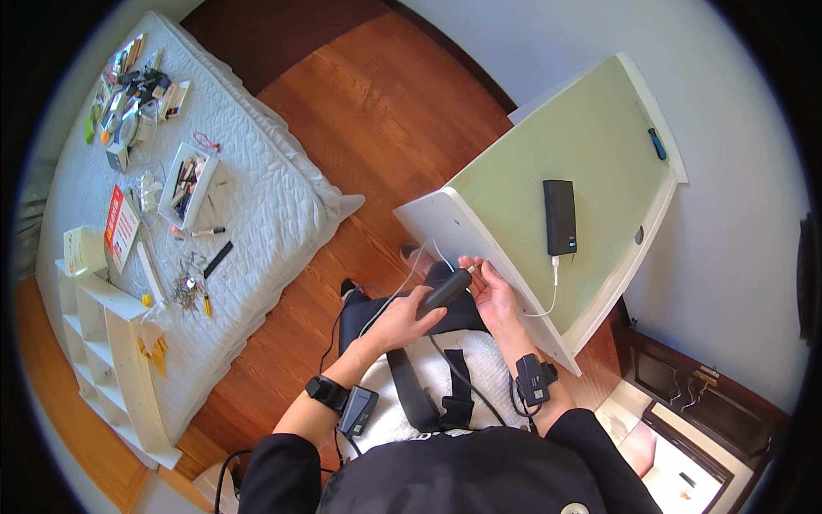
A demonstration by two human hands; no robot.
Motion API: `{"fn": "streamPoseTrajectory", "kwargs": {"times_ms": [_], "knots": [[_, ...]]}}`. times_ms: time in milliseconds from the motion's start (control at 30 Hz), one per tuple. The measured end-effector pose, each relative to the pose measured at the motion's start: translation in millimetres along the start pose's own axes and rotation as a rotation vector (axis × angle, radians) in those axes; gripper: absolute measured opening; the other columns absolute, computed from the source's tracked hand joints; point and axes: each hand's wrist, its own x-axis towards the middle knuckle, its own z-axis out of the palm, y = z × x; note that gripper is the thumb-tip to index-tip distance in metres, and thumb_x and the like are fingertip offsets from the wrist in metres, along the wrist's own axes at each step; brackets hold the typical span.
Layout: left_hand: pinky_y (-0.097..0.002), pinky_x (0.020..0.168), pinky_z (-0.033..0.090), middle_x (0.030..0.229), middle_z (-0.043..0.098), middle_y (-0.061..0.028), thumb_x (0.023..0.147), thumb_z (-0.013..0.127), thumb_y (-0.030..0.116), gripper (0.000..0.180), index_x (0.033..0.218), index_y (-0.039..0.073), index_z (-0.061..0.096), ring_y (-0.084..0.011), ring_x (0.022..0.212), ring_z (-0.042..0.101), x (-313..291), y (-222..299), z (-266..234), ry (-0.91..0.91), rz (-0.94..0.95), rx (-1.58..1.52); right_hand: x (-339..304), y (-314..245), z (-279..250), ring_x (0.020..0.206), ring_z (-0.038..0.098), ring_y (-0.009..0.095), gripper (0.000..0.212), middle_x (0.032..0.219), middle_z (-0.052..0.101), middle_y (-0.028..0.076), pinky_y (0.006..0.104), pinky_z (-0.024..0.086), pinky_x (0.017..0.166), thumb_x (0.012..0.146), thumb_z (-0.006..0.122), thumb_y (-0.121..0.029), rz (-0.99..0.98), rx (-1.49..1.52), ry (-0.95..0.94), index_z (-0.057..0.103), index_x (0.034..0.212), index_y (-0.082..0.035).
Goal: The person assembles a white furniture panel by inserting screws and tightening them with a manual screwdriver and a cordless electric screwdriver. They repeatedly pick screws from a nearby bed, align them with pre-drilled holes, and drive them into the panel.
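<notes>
My left hand [401, 324] is wrapped round a dark grey cylindrical tool [445, 292], which looks like a small electric screwdriver and points up and to the right above my lap. At the tool's tip, my right hand [494, 297] is turned palm up with its fingers curled in. Its thumb and fingertips close on a small light piece there, too small to name. A white cable [402, 289] loops beside the tool and passes by my left hand. Close to my right hand is the edge of a white-framed panel [505, 287] with a pale green face.
A black power bank [560, 217] lies on the panel, a white cable plugged into it; a blue-handled screwdriver [657, 144] lies near the far edge. Left, a bed [265, 214] bears a white tray [205, 199] of small tools, loose screws and clutter. A white shelf unit [94, 343] stands beside it.
</notes>
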Motion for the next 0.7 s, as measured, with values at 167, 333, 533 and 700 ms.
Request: {"fn": "streamPoseTrajectory", "kwargs": {"times_ms": [167,333,533,700], "knots": [[-0.0303,0.053,0.046,0.076,0.061,-0.0119,0.092,0.058,0.035,0.048,0.121,-0.002,0.048,-0.0181,0.057,0.060,-1.2,-1.9,0.8,-0.167,-0.143,-0.414,0.5,-4.0,-2.7,0.114,0.061,0.023,0.020,0.114,0.066,0.016,0.0325,0.051,0.096,0.097,0.055,-0.018,0.072,0.003,-0.015,0.060,0.109,-0.002],[-0.0253,0.048,0.045,0.086,0.056,-0.0079,0.095,0.049,0.029,0.030,0.108,0.002,0.044,-0.0122,0.053,0.054,-2.2,-11.6,-3.8,-0.449,-0.209,-1.075,1.6,-4.1,-3.1,0.115,0.061,0.025,0.022,0.114,0.066,0.015,0.0331,0.050,0.098,0.095,0.058,-0.018,0.073,0.011,0.007,0.060,0.109,-0.001],[-0.0250,0.054,0.046,0.090,0.054,-0.0060,0.095,0.055,0.017,0.037,0.124,0.001,0.039,-0.0115,0.062,0.055,-6.7,-10.2,-6.1,-0.421,-0.130,-0.797,2.6,-0.8,-5.3,0.115,0.061,0.026,0.022,0.114,0.066,0.016,0.0336,0.049,0.099,0.095,0.059,-0.018,0.045,0.041,-0.005,0.060,0.110,-0.001],[-0.0251,0.063,0.047,0.086,0.053,-0.0042,0.096,0.058,0.020,0.053,0.137,0.000,0.031,-0.0107,0.067,0.055,-6.6,-5.8,-7.3,-0.471,-0.035,-0.715,3.5,1.6,-6.6,0.115,0.060,0.026,0.023,0.114,0.066,0.016,0.0339,0.049,0.100,0.095,0.059,-0.017,0.038,0.072,-0.003,0.060,0.110,0.000]]}}
